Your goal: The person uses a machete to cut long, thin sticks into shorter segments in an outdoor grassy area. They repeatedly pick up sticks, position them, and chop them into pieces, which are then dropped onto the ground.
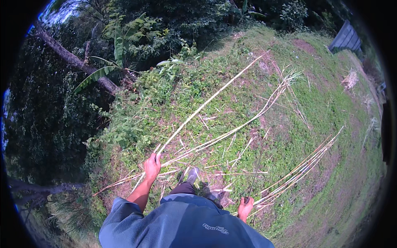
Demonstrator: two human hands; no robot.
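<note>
My left hand point(152, 166) is closed around the lower part of a long pale cane stalk point(206, 102). The stalk slants up and away to the right over the grass. At the lower right, my right hand point(245, 208) grips the dark handle of a machete point(255, 173), whose thin blade looks nearly edge-on and points away from me. Longer stalks with a leafy top point(264, 108) lie on the ground between the hands. Beside my right hand, a bundle of several stripped stalks point(304, 167) reaches out to the right.
Cut pieces and dry strips point(244, 151) litter the weedy ground around my shoe point(192, 175). Dense bushes and a leaning tree trunk point(74, 60) border the left. Far right are a grey panel point(346, 37) and a dry straw pile point(350, 79).
</note>
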